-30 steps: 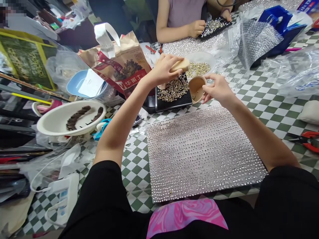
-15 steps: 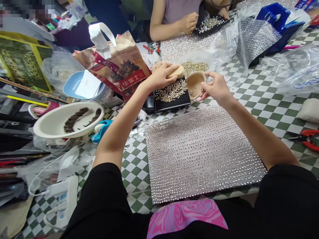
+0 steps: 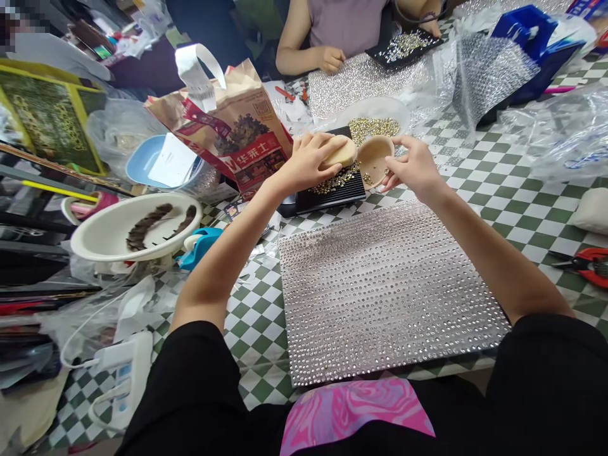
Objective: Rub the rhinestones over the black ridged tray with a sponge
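Note:
My left hand [image 3: 311, 158] grips a pale, rounded block [image 3: 341, 153] over a black ridged tray [image 3: 335, 197]. Gold and clear rhinestones [image 3: 336, 182] lie on the tray, partly hidden beneath the hand and block. With fingers closed on its right rim, my right hand [image 3: 415, 166] holds a small tan bowl [image 3: 375, 159] tilted at the tray's right edge; a few stones show inside it. Just behind is a whitish dish [image 3: 399, 114] with gold stones. A board [image 3: 389, 294] covered in rows of clear stones lies between my forearms.
A paper bag [image 3: 247, 136] stands left of the tray. Further left are a white oval basin [image 3: 109, 231] and a blue container [image 3: 142, 164]. Red-handled pliers [image 3: 591, 266] lie at right. Across the table, a person's hand [image 3: 331, 59] rests near another black tray [image 3: 380, 56].
My left hand and the block have moved slightly right and down over the tray, covering more stones. The other person's hand has lowered to the left, away from the far tray.

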Available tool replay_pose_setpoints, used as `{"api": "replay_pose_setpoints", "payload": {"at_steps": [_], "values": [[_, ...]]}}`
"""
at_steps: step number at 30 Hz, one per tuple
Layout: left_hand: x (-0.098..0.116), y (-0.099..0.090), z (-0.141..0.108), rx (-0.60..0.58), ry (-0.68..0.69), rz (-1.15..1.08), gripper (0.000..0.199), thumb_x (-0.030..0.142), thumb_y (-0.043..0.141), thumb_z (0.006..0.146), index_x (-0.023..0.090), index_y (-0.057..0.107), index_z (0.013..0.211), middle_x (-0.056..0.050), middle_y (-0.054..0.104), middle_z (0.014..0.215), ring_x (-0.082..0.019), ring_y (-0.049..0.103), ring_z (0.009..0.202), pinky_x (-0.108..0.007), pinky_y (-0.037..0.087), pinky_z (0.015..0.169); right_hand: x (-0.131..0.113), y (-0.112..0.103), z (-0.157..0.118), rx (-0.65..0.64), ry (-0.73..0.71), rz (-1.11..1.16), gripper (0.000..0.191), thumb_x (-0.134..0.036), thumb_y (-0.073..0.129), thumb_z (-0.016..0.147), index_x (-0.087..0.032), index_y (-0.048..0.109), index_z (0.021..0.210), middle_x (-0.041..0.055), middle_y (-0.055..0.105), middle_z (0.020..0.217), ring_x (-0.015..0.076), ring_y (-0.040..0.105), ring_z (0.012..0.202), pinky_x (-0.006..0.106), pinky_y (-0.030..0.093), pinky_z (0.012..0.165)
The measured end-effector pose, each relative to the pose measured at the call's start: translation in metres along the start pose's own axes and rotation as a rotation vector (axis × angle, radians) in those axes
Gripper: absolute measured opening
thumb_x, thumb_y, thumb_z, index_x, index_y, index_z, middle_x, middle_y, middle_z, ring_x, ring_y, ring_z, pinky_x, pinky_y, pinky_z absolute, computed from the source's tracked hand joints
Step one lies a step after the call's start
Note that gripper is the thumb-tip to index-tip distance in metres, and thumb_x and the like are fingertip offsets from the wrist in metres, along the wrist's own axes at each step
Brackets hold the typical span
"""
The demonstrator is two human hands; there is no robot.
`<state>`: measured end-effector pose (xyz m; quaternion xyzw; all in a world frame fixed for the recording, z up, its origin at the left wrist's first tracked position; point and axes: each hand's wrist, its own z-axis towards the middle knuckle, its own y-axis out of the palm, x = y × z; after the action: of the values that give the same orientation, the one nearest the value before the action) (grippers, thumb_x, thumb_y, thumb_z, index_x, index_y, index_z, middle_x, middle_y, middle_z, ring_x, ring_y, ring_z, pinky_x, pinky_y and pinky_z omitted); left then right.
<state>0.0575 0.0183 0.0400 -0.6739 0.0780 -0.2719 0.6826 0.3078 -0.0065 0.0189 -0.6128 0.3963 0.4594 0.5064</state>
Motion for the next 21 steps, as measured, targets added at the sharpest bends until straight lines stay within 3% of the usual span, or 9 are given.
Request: {"api": "replay_pose_setpoints", "payload": {"at_steps": [9,15,21], "values": [[0.02,-0.003,-0.02,0.0,0.011,0.013,0.062,0.042,0.061,0.088,0.033,0.047,0.147,-0.01,0.048,0.147,-0.04,0.036,0.138,-0.063,0.021,0.125,0.002,0.001,0.002,0.014,-0.002,0.015,0.045,-0.014,0.059,0.088,-0.014,0.056,0.133,0.0017,0.064,0.055,0.0207,0.07,0.055,0.037,0.066,0.059],[-0.005,-0.007,0.006,0.071,-0.063,0.004,0.061,0.048,0.053,0.089,0.034,0.045,0.148,-0.009,0.048,0.148,-0.038,0.037,0.136,-0.065,0.022,0.123,0.001,0.0,0.0,0.002,-0.015,0.033,0.05,-0.018,0.061,0.085,-0.011,0.055,0.135,0.0025,0.066,0.057,0.0204,0.069,0.053,0.035,0.066,0.057],[-0.017,0.001,0.02,0.026,-0.099,0.036,0.064,0.052,0.048,0.091,0.029,0.042,0.151,-0.009,0.044,0.153,-0.038,0.034,0.139,-0.066,0.021,0.123,-0.001,0.001,-0.003,0.001,-0.01,0.029,0.049,-0.014,0.057,0.086,-0.011,0.055,0.136,0.0007,0.063,0.054,0.0188,0.067,0.051,0.031,0.065,0.055]]}}
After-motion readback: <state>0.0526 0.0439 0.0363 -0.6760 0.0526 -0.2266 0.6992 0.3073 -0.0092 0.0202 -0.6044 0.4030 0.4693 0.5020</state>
